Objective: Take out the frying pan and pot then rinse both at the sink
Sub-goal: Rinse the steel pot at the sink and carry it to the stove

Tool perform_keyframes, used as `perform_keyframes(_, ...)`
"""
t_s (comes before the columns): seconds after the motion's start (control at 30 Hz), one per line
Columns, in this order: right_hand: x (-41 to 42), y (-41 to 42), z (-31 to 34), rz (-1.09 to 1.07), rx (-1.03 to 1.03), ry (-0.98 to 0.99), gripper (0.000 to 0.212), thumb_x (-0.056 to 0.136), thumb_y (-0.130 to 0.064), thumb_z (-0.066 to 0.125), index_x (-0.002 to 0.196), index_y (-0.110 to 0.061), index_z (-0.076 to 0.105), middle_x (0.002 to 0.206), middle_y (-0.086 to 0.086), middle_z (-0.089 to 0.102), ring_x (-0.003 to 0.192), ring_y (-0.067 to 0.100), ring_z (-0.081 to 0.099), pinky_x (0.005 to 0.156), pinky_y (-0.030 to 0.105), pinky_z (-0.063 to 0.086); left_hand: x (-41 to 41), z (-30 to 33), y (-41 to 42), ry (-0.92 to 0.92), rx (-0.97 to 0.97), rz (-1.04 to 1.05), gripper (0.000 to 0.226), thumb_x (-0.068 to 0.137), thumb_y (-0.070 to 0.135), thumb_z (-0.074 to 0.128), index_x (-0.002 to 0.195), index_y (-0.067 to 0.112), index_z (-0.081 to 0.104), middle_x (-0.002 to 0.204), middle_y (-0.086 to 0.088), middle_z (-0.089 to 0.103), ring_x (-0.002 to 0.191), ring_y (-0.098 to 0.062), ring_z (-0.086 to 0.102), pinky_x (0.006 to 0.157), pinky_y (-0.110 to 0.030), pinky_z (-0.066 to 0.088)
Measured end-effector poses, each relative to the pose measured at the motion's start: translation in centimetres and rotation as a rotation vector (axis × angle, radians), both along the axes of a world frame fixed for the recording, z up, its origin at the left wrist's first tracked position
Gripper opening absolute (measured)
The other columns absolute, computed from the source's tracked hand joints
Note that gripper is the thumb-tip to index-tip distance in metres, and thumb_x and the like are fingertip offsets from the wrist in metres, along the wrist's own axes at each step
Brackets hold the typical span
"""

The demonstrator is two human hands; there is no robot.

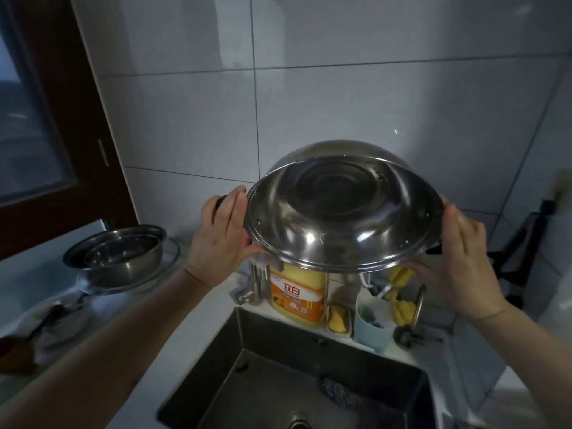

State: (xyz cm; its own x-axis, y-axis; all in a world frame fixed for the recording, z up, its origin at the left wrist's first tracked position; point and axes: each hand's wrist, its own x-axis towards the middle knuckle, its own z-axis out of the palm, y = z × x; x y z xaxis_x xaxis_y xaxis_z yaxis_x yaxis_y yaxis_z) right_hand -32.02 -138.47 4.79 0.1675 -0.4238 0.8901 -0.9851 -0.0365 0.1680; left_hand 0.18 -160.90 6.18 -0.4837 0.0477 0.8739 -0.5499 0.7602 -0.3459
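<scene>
1. Stainless steel pot [342,218] is held upside down and tilted, base toward the camera, above the back edge of the sink [278,366]. Judgement: the inversion lets rinse water drain into the basin.
2. Left hand [218,233] has its grip closed on the dark side handle at the pot's left rim. Right hand [461,252] presses its palm and fingers against the right rim; its grip is on the pot, and the handle there is mostly hidden.
3. Two opposed holds keep the wide rim steady. Judgement: one hand alone would let it swing.
4. Second steel vessel [116,252] sits upright on the worktop [192,329] to the left, inside a glass lid or dish; whether this is the frying pan I cannot tell.
5. Directly below the pot: a yellow-orange detergent bottle [297,292], a pale blue caddy [371,323] and the tap [414,314], all crowded along the sink's back ledge.
6. Open room: the basin is nearly bare, a dark cloth [335,391] near the drain. The tiled wall is close behind the pot.
7. Judgement: the clearest move is toward the camera and down; the rim could clip the bottle or tap.
</scene>
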Motion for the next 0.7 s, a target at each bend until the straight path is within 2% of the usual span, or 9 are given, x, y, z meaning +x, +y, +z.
perform_keyframes(0.07,0.0,-0.3,0.5,0.004,-0.023,0.037,0.119,0.077,-0.038,0.080,0.157,-0.011,-0.005,0.149,0.022,0.032,0.122,0.037,0.045,0.090,0.049,0.035,0.0,0.2,-0.4,0.004,-0.002,0.005,0.105,0.075,0.061,0.063,0.141,-0.001,0.012,0.137,-0.019,0.030,0.124,-0.033,0.033,0.098,-0.054,0.044)
perform_keyframes(0.13,0.0,-0.5,0.4,0.007,-0.028,0.043,0.123,0.071,-0.035,0.080,0.157,-0.011,-0.005,0.149,0.022,0.031,0.122,0.036,0.045,0.090,0.049,0.035,0.0,-0.1,-0.7,0.000,0.002,0.016,0.104,0.076,0.063,0.060,0.141,-0.001,0.010,0.137,-0.019,0.030,0.124,-0.034,0.034,0.100,-0.052,0.042)
perform_keyframes(0.27,0.0,-0.7,-0.7,0.008,0.010,0.041,0.120,0.077,-0.044,0.077,0.157,-0.013,-0.006,0.154,0.016,0.026,0.118,0.039,0.045,0.089,0.047,0.035,0.1,-1.2,-0.9,-0.024,0.005,0.022,0.115,0.066,0.061,0.072,0.141,0.000,0.010,0.138,-0.019,0.030,0.125,-0.034,0.036,0.100,-0.052,0.041)
perform_keyframes(0.5,0.6,-0.8,-1.4,-0.033,0.096,-0.012,0.122,0.071,-0.046,0.073,0.158,-0.015,-0.006,0.150,0.019,0.031,0.118,0.043,0.047,0.092,0.047,0.035,0.2,-2.0,-1.3,-0.037,0.045,0.000,0.121,0.063,0.060,0.073,0.147,0.003,0.007,0.138,-0.019,0.031,0.124,-0.035,0.037,0.097,-0.053,0.045)
perform_keyframes(0.57,0.8,-0.6,-1.1,-0.065,0.167,-0.073,0.123,0.068,-0.046,0.071,0.157,-0.017,-0.009,0.150,0.018,0.032,0.121,0.045,0.047,0.094,0.052,0.039,0.2,-1.9,-1.4,-0.058,0.144,0.007,0.120,0.062,0.061,0.074,0.146,0.002,0.011,0.139,-0.019,0.032,0.122,-0.037,0.040,0.097,-0.053,0.047)
perform_keyframes(0.63,1.1,-0.5,-0.7,-0.084,0.269,-0.198,0.126,0.065,-0.053,0.069,0.157,-0.022,-0.012,0.153,0.015,0.030,0.127,0.046,0.044,0.100,0.058,0.039,0.3,-1.5,-1.6,-0.112,0.326,0.006,0.121,0.060,0.065,0.073,0.147,0.004,0.014,0.142,-0.019,0.034,0.122,-0.038,0.042,0.098,-0.051,0.048)
perform_keyframes(0.7,1.0,-0.7,-0.2,-0.071,0.370,-0.299,0.137,0.060,-0.053,0.080,0.156,-0.029,-0.016,0.157,0.005,0.022,0.140,0.034,0.028,0.110,0.062,0.031,0.4,-0.9,-2.0,-0.192,0.478,-0.037,0.124,0.060,0.075,0.063,0.150,0.010,0.009,0.147,-0.013,0.029,0.127,-0.033,0.035,0.100,-0.047,0.044)
